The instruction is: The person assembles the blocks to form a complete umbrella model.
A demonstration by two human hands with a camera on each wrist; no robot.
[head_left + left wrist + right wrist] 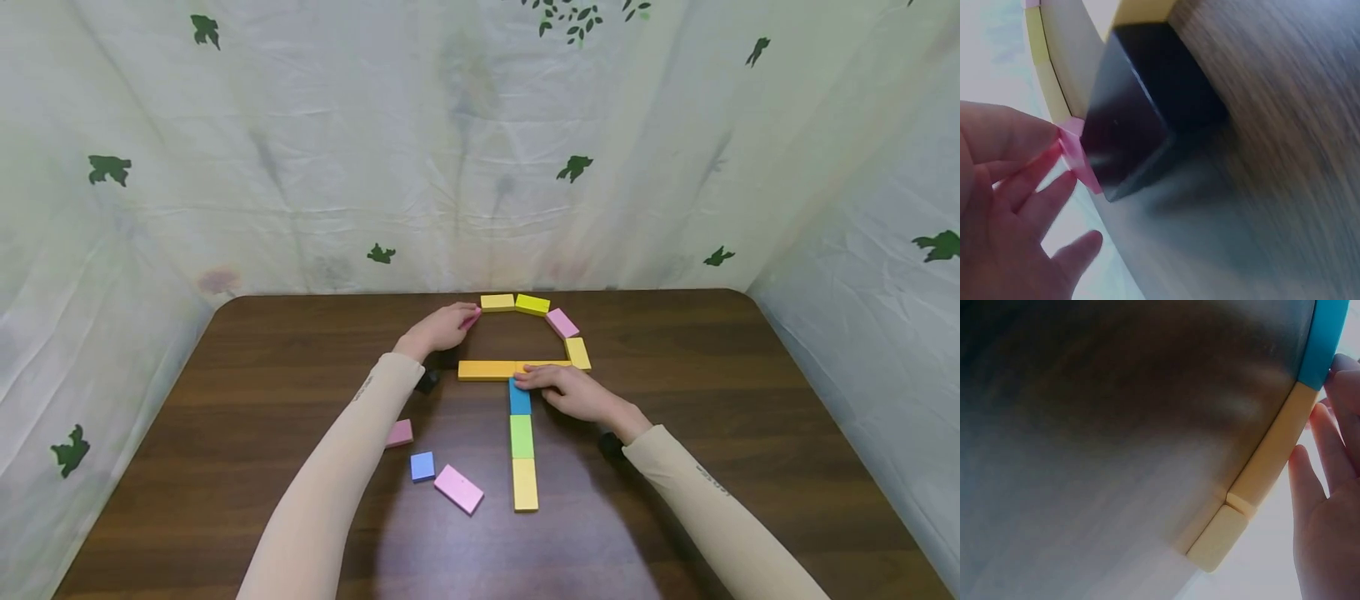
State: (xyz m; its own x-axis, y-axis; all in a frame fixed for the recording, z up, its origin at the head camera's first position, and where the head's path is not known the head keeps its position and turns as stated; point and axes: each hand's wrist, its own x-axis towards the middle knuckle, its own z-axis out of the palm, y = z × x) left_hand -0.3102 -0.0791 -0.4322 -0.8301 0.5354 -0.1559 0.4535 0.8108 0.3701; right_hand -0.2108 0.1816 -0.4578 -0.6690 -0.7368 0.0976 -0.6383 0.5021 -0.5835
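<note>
My left hand (pixel 441 327) pinches a pink block (pixel 471 320) between thumb and fingers, at the left end of a curved row on the table. In the left wrist view the pink block (pixel 1079 153) meets a yellow one. Along that curve lie a pale yellow block (pixel 497 303), a bright yellow block (pixel 532 305), another pink block (pixel 562 323) and a yellow block (pixel 577 353). My right hand (pixel 573 393) rests with fingertips by the blue block (pixel 520 398) and the orange bar (pixel 486 371); its fingers look fairly straight in the right wrist view.
Below the blue block, a green block (pixel 521 437) and a yellow block (pixel 525 485) continue the column. Loose at lower left lie a small blue block (pixel 422 467), a pink block (pixel 459 489) and another, partly hidden pink block (pixel 401 432). A leaf-patterned curtain (pixel 322 167) backs the table.
</note>
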